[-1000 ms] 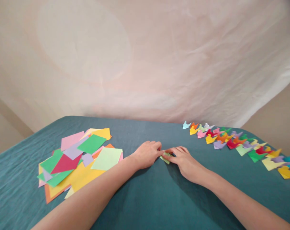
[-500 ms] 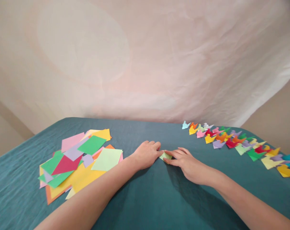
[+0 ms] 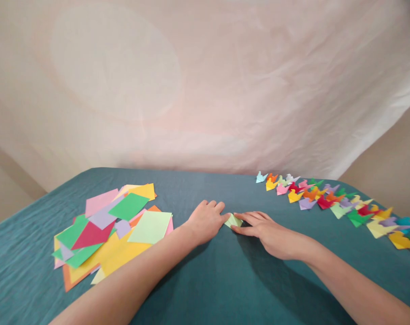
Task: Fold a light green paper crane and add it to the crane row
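Head camera view: a small folded piece of pale green paper (image 3: 232,220) lies between the person's two bare hands, low on a table covered with a dark teal cloth (image 3: 205,280). At its left corner is the left hand (image 3: 207,222), the fingers curled and the thumb reaching the paper's tip; whether thumb and forefinger pinch it, one cannot tell. From the other side comes the right hand (image 3: 269,237), its forefinger at the paper's far edge and its thumb at the near edge, set a narrow gap apart with the folded paper showing between them.

Left of the hands spreads a loose, overlapping heap of coloured sheets, among them a pale green square (image 3: 151,228) (partly behind the left forearm's line), a red sheet (image 3: 93,234), a dark green sheet (image 3: 128,206) and a pink sheet (image 3: 101,201). Well to the right, origami birds stand in slanting rows, from a light blue bird (image 3: 261,178) at the far end to a golden yellow bird (image 3: 404,240) nearer. Behind the table hangs a pale, creased backdrop (image 3: 208,90).
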Action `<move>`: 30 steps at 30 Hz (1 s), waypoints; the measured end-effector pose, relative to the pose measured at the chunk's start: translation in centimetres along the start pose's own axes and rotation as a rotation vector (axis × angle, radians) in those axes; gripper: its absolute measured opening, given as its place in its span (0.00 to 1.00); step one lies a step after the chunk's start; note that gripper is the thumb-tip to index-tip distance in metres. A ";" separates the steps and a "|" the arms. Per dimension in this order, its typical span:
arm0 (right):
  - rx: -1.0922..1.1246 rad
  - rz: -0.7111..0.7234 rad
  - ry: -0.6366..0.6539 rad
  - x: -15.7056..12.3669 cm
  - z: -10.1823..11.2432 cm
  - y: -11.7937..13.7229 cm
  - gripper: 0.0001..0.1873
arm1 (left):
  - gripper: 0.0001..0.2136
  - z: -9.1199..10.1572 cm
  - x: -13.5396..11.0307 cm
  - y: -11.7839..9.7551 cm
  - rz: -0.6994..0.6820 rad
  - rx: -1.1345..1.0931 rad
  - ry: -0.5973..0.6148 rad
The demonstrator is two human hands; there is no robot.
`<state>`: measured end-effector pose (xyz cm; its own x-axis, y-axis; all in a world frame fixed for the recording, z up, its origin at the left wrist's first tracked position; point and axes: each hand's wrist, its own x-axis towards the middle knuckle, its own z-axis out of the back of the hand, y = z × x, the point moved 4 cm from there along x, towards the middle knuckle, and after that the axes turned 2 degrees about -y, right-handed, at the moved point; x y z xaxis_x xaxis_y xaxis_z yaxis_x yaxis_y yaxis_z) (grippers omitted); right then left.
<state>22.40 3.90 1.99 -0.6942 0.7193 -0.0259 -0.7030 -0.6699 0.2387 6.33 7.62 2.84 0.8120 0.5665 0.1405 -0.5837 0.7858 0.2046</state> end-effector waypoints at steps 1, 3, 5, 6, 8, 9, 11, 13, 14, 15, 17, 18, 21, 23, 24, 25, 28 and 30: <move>-0.001 0.004 -0.005 0.0 0.0 0.0 0.42 | 0.11 0.0 0.0 -0.2 0.006 -0.002 -0.002; -0.004 0.008 -0.014 0.0 0.1 0.0 0.42 | 0.10 0.0 0.1 -0.8 0.014 -0.007 -0.011; -0.013 0.007 -0.014 0.0 0.1 0.1 0.42 | 0.10 0.0 0.2 -1.5 0.005 -0.017 -0.022; -0.020 0.004 -0.013 0.0 0.1 0.1 0.41 | 0.10 0.0 0.2 -1.8 -0.016 -0.027 -0.030; -0.039 -0.008 -0.012 0.1 0.0 0.2 0.40 | 0.10 -0.1 0.2 -2.4 -0.070 -0.062 -0.038; -0.049 -0.017 -0.016 0.1 0.0 0.2 0.40 | 0.11 -0.2 0.2 -2.5 -0.089 -0.082 -0.036; -0.068 -0.036 -0.033 0.0 0.0 0.3 0.40 | 0.12 -0.2 0.2 -2.5 -0.102 -0.123 -0.029; -0.078 -0.039 -0.045 -0.2 0.1 0.5 0.39 | 0.13 -0.2 0.1 -2.4 -0.099 -0.149 -0.024; -0.078 -0.032 -0.044 -0.3 0.2 0.6 0.39 | 0.13 -0.2 0.1 -2.3 -0.098 -0.153 -0.024; -0.074 -0.023 -0.039 -0.4 0.3 0.7 0.39 | 0.13 -0.2 0.1 -2.3 -0.096 -0.151 -0.023; -0.060 -0.006 -0.023 -0.5 0.5 1.0 0.39 | 0.14 -0.1 0.2 -2.2 -0.097 -0.140 -0.021; -0.056 -0.005 -0.019 -0.6 0.6 1.1 0.40 | 0.14 -0.1 0.2 -2.2 -0.101 -0.138 -0.022; -0.050 -0.019 -0.025 -0.6 0.9 1.3 0.39 | 0.13 0.1 0.1 -2.2 -0.135 -0.154 -0.034; -0.036 -0.016 -0.027 -0.6 1.0 1.3 0.38 | 0.12 0.3 -0.1 -2.1 -0.163 -0.178 -0.045; -0.022 -0.011 -0.026 -0.6 1.0 1.2 0.38 | 0.12 0.3 -0.2 -2.0 -0.178 -0.191 -0.046; -0.004 -0.006 -0.023 -0.6 1.0 1.1 0.37 | 0.12 0.3 -0.3 -1.9 -0.192 -0.202 -0.044; 0.066 0.009 -0.013 -0.6 1.2 0.3 0.35 | 0.14 0.2 -0.5 -1.6 -0.227 -0.220 -0.031; 0.126 0.019 -0.015 -0.4 1.4 -0.4 0.32 | 0.15 0.2 -0.6 -1.5 -0.235 -0.228 -0.030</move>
<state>23.21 4.11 3.26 -0.7042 0.7100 -0.0062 -0.6642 -0.6556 0.3592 6.73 6.08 2.69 0.9224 0.3584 0.1439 -0.3639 0.9314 0.0130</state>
